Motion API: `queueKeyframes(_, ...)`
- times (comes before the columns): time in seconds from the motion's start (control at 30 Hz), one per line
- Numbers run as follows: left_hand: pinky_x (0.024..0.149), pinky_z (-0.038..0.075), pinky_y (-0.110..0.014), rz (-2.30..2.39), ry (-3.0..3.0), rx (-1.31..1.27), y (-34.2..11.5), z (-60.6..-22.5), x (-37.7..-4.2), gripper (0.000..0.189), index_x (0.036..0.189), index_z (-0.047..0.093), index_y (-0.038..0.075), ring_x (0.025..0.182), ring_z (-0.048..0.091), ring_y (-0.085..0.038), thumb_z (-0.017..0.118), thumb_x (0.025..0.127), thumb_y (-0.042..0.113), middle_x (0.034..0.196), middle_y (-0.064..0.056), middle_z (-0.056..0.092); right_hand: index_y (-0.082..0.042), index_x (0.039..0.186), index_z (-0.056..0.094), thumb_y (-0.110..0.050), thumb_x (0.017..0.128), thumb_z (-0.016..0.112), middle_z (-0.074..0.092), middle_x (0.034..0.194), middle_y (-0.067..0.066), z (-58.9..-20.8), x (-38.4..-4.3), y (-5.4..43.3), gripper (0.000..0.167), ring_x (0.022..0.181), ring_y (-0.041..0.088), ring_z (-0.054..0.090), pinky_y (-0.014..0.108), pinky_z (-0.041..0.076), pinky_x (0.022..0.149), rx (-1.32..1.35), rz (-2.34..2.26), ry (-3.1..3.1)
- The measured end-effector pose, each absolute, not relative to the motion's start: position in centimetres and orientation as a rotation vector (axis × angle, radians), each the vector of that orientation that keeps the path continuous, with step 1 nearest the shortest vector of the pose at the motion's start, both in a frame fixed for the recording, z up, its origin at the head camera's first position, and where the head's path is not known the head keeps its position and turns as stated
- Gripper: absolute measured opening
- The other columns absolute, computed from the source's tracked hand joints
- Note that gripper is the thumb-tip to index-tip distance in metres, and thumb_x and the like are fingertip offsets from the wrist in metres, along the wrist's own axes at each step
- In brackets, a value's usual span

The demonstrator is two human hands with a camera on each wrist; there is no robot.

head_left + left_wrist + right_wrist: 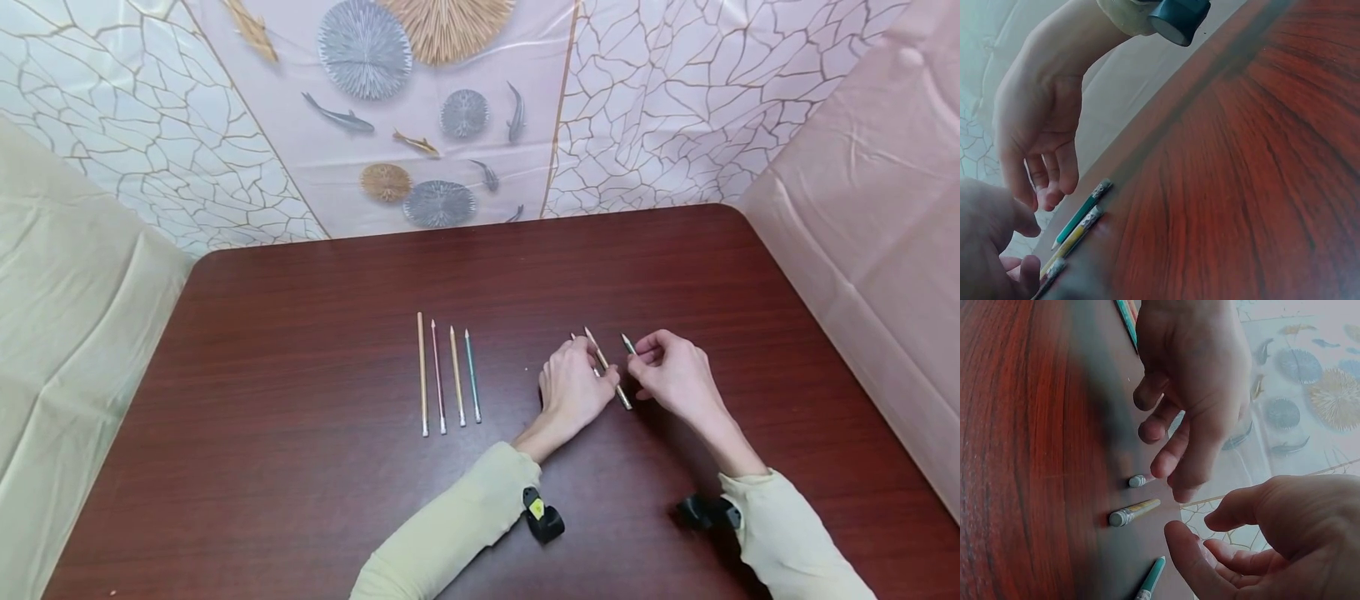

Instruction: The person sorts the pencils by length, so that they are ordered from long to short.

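Observation:
My left hand (573,379) hangs palm down over two pencils at the table's right, its fingers loosely bent. One is a yellow pencil (1135,512), eraser end toward me; beside it lies a darker pencil (1052,275), largely hidden under that hand. To the right, a green pencil (1082,214) lies on the table, its tip pointing away. Close above it is my right hand (671,371); in the left wrist view its drooping fingers (1067,169) are apart from the pencil. Thumb and fingers of the right hand have a gap between them in the right wrist view.
Left of the hands, several pencils lie side by side: an unsharpened tan one (422,375), a dark red one (438,379), a yellow one (457,377) and a green one (472,377). Patterned cloth (450,133) hangs behind the brown table (300,500).

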State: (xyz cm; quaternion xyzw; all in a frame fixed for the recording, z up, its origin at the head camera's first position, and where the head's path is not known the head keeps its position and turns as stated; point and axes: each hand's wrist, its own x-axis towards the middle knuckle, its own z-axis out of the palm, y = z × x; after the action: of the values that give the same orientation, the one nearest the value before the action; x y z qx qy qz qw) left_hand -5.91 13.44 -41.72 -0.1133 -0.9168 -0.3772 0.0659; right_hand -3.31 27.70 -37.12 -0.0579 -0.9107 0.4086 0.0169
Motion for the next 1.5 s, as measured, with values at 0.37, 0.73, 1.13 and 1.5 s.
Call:
queueKeyframes(0.37, 0.054, 0.047, -0.035, -1.005, -2.821, -0.292, 14.5, -42.2, -5.7, 0.034, 0.09, 0.064, 0.014, 0.069, 0.066, -0.023, 0.082, 0.075, 0.04, 0.076, 0.003, 0.061, 0.007, 0.1, 0.061, -0.005, 0.086, 0.061, 0.071, 0.083, 0.018, -37.1, -3.2, 27.9, 0.019, 0.049, 0.015, 0.066, 0.027, 0.054, 0.048, -0.201, 1.254, -2.83)
queueKeyframes(0.73, 0.055, 0.049, -0.038, -0.929, -2.874, -0.227, 15.2, -42.3, -6.0, 0.042, 0.086, 0.062, 0.013, 0.07, 0.067, -0.029, 0.082, 0.074, 0.048, 0.08, -0.004, 0.064, 0.006, 0.1, 0.062, -0.006, 0.085, 0.061, 0.071, 0.082, 0.015, -37.2, -3.3, 28.2, 0.019, 0.047, 0.013, 0.066, 0.023, 0.052, 0.053, -0.188, 1.198, -2.838)
queueKeyframes(1.13, 0.054, 0.048, -0.038, -0.949, -2.872, -0.191, 15.6, -42.6, -6.0, 0.042, 0.083, 0.059, 0.015, 0.07, 0.067, -0.028, 0.086, 0.071, 0.045, 0.078, -0.002, 0.064, 0.006, 0.101, 0.062, -0.007, 0.084, 0.063, 0.071, 0.08, 0.014, -37.7, -3.5, 28.7, 0.021, 0.047, 0.014, 0.065, 0.022, 0.05, 0.051, -0.18, 1.126, -2.839)
queueKeyframes(1.5, 0.056, 0.048, -0.04, -0.886, -2.888, -0.179, 16.2, -42.7, -6.1, 0.046, 0.09, 0.062, 0.011, 0.071, 0.068, -0.028, 0.086, 0.072, 0.045, 0.081, -0.006, 0.067, 0.001, 0.094, 0.065, -0.01, 0.079, 0.069, 0.069, 0.079, 0.011, -38.6, -3.8, 29.8, 0.019, 0.07, 0.028, 0.064, 0.04, 0.045, 0.063, -0.156, 0.877, -2.85)
